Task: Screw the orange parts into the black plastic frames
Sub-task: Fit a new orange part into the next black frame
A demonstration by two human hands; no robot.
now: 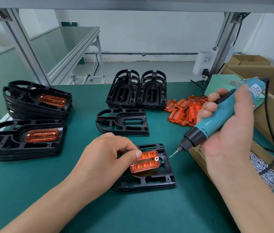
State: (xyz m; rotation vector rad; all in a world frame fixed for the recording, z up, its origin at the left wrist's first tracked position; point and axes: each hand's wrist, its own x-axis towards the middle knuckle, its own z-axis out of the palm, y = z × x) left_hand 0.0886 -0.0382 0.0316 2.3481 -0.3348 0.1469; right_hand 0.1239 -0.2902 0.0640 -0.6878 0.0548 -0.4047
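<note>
Person, seen from the head camera. Left hand (109, 148) and right hand (228, 130) were bare. The left forearm (54, 202) and right forearm (252, 192) were likewise bare from wrist to the edge of view, each slim and tapering toward the wrist. The left thumbnail (138, 154) was cut short and rounded. Knuckle ridges showed across the back of the left hand; fine creases crossed the right palm (240, 118) and the right wrist (225, 165). Fingers were slender.

Left hand (109, 153) pinches orange part (145, 163) on black frame (156, 180); right hand (230, 125) grips screwdriver (217, 118)
</note>
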